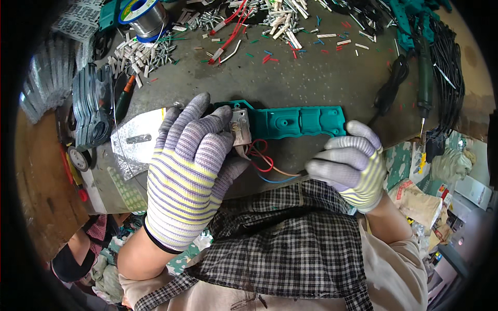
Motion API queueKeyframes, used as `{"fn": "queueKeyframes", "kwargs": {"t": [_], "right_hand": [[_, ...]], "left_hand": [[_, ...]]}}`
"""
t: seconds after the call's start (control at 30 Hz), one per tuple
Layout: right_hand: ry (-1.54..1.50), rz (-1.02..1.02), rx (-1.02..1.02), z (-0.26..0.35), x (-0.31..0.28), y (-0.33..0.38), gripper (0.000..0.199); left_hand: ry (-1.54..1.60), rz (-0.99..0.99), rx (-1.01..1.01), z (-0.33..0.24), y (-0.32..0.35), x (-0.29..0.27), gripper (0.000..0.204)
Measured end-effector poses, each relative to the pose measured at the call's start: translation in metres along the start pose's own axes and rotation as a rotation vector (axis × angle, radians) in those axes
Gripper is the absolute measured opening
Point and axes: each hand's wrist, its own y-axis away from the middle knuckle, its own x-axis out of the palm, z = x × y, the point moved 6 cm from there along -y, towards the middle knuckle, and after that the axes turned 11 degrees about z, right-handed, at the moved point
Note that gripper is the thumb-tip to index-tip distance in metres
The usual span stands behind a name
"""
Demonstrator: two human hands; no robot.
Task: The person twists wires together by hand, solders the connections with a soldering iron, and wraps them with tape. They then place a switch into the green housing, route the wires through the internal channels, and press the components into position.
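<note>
A teal plastic half-housing [321, 120] lies open side up on the workbench, its moulded ribs and a round post showing. At its left end sits a small silvery metal block [240, 128]. My left hand [189, 155], in a striped knit glove, curls over that block with bent fingers; the fingertips partly hide it and the housing's left end. Red, blue and pale wires [264, 161] loop out below the block. They run right to a dark cable end by the fingertips of my right hand [347, 166]. That gloved hand is closed around the cable, below the housing's right end.
A solder spool [142, 20] stands at the back left, near piles of screws and white pieces [282, 18]. A soldering iron [424, 78] and black cables [451, 88] lie at right. Left are grey parts [92, 103], a screwdriver [124, 96] and a clear plastic bag [136, 137].
</note>
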Motion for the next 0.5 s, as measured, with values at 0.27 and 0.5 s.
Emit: {"fn": "queueKeyframes", "kwargs": {"t": [0.27,0.5], "right_hand": [[-0.123,-0.107,0.229,-0.036,-0.003,-0.059,0.019],[-0.119,-0.068,-0.256,0.004,0.005,-0.064,0.029]], "left_hand": [[0.047,-0.023,-0.028,0.0,0.0,0.0,0.042],[-0.214,0.175,-0.058,-0.005,-0.024,-0.019,0.062]]}}
